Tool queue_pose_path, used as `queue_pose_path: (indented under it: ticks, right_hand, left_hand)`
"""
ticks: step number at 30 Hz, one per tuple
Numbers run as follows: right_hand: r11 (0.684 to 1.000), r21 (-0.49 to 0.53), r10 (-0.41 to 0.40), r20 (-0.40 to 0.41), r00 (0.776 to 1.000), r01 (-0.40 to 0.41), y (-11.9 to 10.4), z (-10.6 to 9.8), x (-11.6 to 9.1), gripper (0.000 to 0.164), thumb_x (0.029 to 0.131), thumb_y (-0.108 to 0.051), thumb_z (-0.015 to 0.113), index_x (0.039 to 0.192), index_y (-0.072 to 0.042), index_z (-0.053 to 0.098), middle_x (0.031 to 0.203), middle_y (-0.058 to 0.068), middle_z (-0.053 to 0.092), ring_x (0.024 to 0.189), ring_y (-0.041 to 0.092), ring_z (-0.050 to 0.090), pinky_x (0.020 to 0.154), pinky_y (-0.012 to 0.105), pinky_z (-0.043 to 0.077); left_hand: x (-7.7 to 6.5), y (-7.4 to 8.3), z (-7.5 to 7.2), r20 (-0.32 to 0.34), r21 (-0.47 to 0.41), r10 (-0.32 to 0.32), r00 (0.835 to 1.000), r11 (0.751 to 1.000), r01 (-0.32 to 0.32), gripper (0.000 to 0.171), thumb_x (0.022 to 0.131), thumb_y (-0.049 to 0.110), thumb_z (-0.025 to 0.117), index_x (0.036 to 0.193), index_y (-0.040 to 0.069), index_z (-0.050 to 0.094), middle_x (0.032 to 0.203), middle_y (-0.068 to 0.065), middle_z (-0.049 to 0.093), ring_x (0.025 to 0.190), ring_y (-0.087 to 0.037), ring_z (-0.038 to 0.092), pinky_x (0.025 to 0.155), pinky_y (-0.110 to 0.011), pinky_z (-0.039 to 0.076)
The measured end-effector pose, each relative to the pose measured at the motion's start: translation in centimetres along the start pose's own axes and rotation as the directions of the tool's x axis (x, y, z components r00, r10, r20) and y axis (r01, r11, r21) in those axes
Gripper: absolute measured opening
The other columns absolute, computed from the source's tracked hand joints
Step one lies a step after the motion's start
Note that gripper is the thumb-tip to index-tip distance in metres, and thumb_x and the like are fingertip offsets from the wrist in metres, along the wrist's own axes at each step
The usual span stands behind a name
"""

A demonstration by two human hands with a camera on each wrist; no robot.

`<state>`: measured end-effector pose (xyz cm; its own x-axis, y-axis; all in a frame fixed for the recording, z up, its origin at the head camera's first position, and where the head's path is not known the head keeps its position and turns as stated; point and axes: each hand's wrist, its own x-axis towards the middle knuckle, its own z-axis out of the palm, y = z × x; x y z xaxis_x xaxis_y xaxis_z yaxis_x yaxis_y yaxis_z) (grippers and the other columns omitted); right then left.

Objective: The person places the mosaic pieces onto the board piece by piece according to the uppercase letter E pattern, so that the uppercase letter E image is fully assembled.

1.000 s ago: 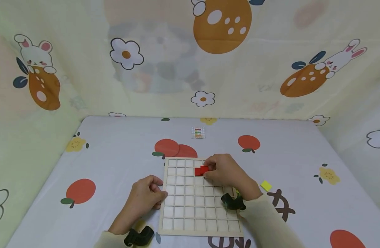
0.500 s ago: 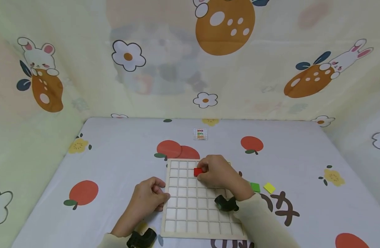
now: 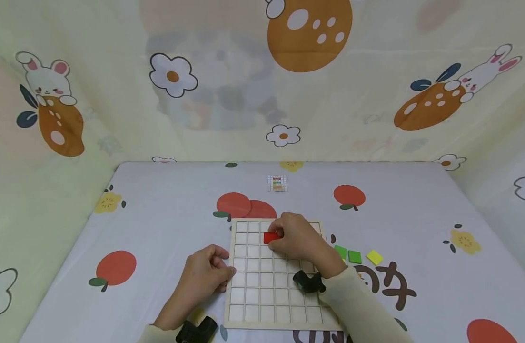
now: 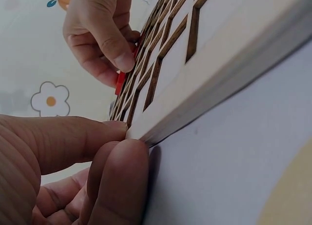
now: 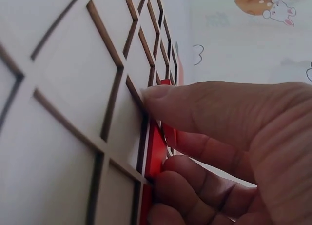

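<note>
Grip of R hand [image 3: 300,239]: narrow, pinching red tile [image 5: 169,134] at grid bd [image 3: 266,296]; L hand [image 3: 204,270] pinches bd edge.

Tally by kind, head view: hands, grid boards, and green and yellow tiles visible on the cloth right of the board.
Hands: 2
Grid board: 1
Green tiles: 2
Yellow tile: 1
Total: 6
</note>
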<state>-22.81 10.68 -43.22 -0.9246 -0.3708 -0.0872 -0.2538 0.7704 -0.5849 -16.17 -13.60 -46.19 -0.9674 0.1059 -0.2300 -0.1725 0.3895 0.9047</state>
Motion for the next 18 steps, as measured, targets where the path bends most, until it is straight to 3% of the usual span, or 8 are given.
queue_pose_path:
  ticks: [18]
  right_hand:
    - [0.999, -0.015, 0.039, -0.022, 0.999, -0.039, -0.05, 0.79, 0.11, 0.024, 0.084, -0.015, 0.086, 0.106, -0.009, 0.081, 0.087, 0.000, 0.060, 0.083, 0.018, 0.054, 0.070, 0.031, 0.050]
  left_hand:
    - [0.07, -0.16, 0.12, -0.001, -0.008, -0.017, 1.000, 1.000, 0.017, 0.028, 0.085, 0.002, 0.081, 0.107, -0.001, 0.065, 0.073, -0.006, 0.064, 0.050, -0.015, 0.062, 0.049, -0.026, 0.055]
